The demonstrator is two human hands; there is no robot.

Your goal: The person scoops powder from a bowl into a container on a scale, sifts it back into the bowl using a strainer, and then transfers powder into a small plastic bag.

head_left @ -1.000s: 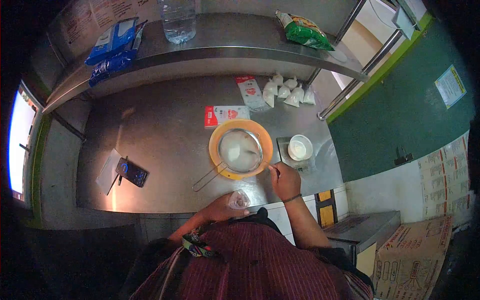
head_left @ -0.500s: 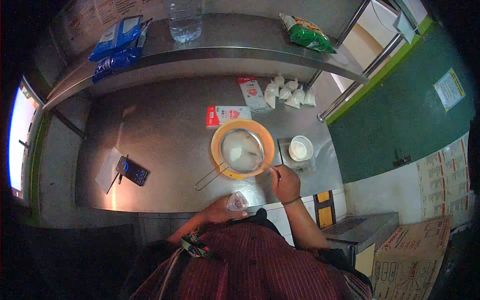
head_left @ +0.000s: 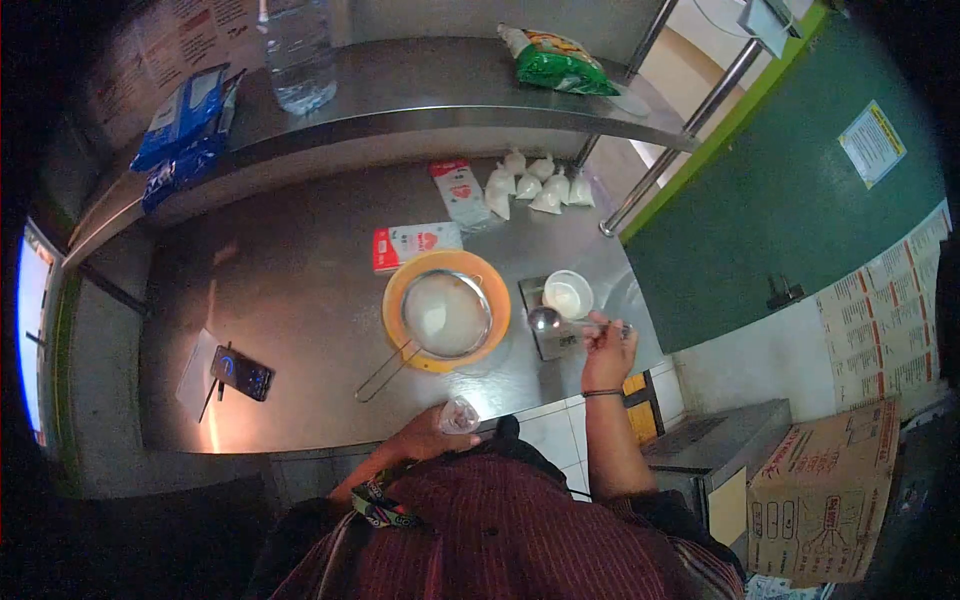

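At the table's front edge, my left hand (head_left: 424, 436) is wrapped round a small clear plastic cup (head_left: 459, 416). My right hand (head_left: 608, 358) grips the handle of a metal spoon (head_left: 545, 319), its bowl just beside a white tub (head_left: 568, 294). White contents show inside the tub, which stands on a flat scale (head_left: 545, 343). A round metal sieve (head_left: 470, 343) holding white powder rests over an orange bowl (head_left: 498, 341), its wire handle pointing toward the front left.
Behind the bowl lie red-and-white packets (head_left: 418, 244) and several tied bags of white powder (head_left: 549, 195). A phone (head_left: 243, 373) is at left. The overhead shelf (head_left: 400, 118) carries a water bottle (head_left: 300, 60), blue packs (head_left: 185, 130) and a green bag (head_left: 560, 68).
My right hand has moved right, from the sieve's edge to the tub, and the spoon now shows clearly. The whole view has shifted. My left hand still holds the cup.
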